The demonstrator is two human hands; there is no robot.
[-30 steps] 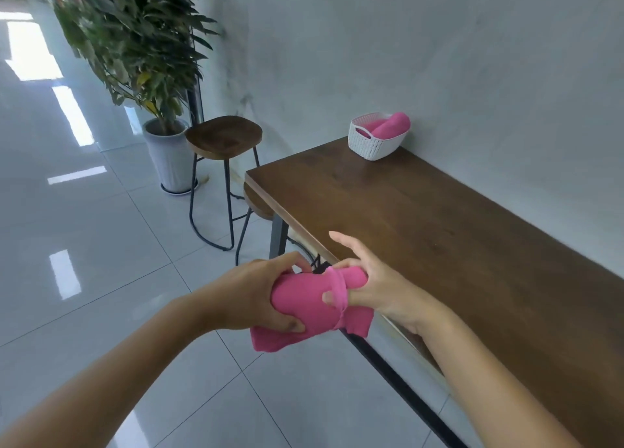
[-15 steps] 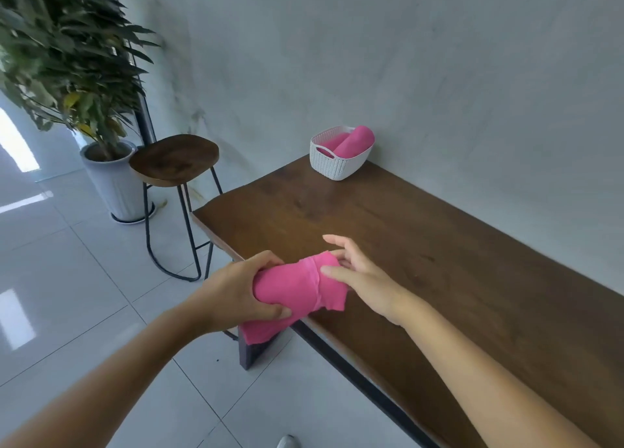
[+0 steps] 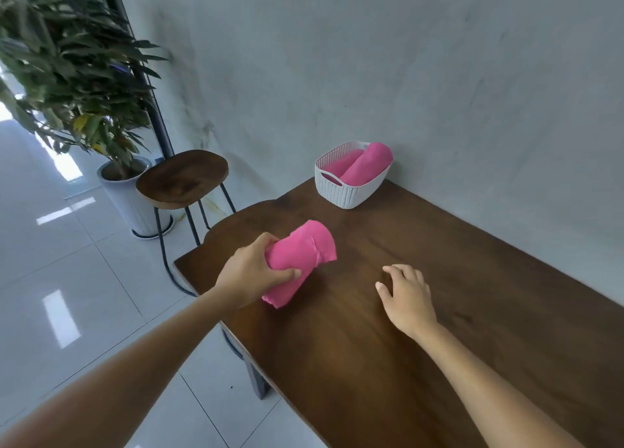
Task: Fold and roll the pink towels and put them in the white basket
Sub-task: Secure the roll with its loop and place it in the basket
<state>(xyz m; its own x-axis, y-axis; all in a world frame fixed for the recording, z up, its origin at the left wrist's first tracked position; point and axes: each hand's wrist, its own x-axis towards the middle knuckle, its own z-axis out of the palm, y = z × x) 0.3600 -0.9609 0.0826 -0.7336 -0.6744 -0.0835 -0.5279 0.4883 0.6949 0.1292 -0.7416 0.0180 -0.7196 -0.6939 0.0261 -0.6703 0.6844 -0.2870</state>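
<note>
My left hand point(image 3: 251, 272) grips a rolled pink towel point(image 3: 300, 258) above the near left part of the brown wooden table point(image 3: 422, 329); the roll points away toward the wall. My right hand point(image 3: 407, 295) hovers over the table to the right of the roll, fingers relaxed and holding nothing. A white woven basket point(image 3: 351, 191) stands at the table's far end against the wall, with rolled pink towels point(image 3: 366, 165) lying inside it.
A wooden stool point(image 3: 184, 177) on black metal legs stands just off the table's far left end. Behind it is a potted plant point(image 3: 67, 76) in a white pot on the glossy tiled floor. A grey wall runs along the table's right side.
My right hand has let go of the roll and moved off to the right. My left hand alone has carried the towel forward over the table, nearer the basket. The view swung right.
</note>
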